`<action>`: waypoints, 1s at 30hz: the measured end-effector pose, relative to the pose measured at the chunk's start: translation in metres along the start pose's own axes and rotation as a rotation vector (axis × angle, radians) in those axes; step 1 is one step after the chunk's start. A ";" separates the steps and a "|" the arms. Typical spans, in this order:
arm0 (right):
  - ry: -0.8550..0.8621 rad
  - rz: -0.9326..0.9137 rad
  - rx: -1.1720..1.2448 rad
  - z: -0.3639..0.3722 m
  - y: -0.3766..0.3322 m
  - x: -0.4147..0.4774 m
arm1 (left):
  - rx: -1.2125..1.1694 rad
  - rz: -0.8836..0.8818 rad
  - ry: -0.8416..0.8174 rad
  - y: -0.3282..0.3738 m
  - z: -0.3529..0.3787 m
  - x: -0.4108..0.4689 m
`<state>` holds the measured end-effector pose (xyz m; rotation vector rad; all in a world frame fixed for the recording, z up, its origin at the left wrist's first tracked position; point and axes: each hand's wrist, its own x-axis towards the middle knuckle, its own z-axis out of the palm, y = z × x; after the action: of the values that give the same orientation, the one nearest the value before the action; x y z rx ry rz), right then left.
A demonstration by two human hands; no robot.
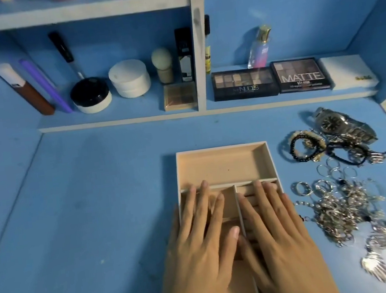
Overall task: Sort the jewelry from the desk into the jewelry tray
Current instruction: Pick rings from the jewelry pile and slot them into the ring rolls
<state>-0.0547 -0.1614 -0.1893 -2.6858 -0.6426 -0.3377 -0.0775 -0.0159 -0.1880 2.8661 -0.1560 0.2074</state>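
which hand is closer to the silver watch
Right. The right hand lies flat over the right side of the jewelry tray, with the silver watch up to its right; the left hand lies beside it, farther left.

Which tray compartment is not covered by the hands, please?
The wide back compartment; the left hand and right hand lie flat over the narrower front ones.

Hands (200,239) hide jewelry tray (224,164) front compartments.

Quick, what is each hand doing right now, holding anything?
Left hand: open, fingers straight, flat over the beige compartmented jewelry tray, holding nothing.
Right hand: open, flat over the same tray, holding nothing.
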 end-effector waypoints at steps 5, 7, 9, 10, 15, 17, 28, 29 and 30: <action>0.099 -0.029 -0.065 0.009 0.003 0.000 | 0.035 0.007 0.075 -0.002 0.005 0.002; 0.106 -0.034 -0.091 0.009 0.004 0.001 | 0.057 0.009 0.086 -0.002 0.004 0.003; 0.062 -0.029 -0.111 0.008 0.006 0.000 | 0.060 -0.001 0.048 -0.003 0.003 0.004; 0.031 -0.020 -0.111 0.006 0.006 0.000 | 0.053 -0.009 0.012 -0.002 0.000 0.003; -0.082 -0.016 0.056 -0.006 0.006 0.001 | -0.082 -0.057 -0.062 0.002 -0.010 0.003; -0.070 -0.056 0.274 -0.018 0.012 0.004 | -0.052 -0.038 -0.086 0.004 -0.019 0.006; 0.033 0.234 0.004 -0.071 0.105 0.025 | -0.169 0.349 -0.117 0.066 -0.048 0.075; 0.024 0.236 0.010 -0.072 0.105 0.025 | -0.157 0.367 -0.167 0.072 -0.042 0.082; 0.009 0.241 0.014 -0.073 0.105 0.025 | -0.134 0.387 -0.205 0.077 -0.037 0.088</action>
<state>0.0060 -0.2680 -0.1448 -2.7083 -0.3122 -0.2789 -0.0050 -0.0878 -0.1196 2.6920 -0.7364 -0.0252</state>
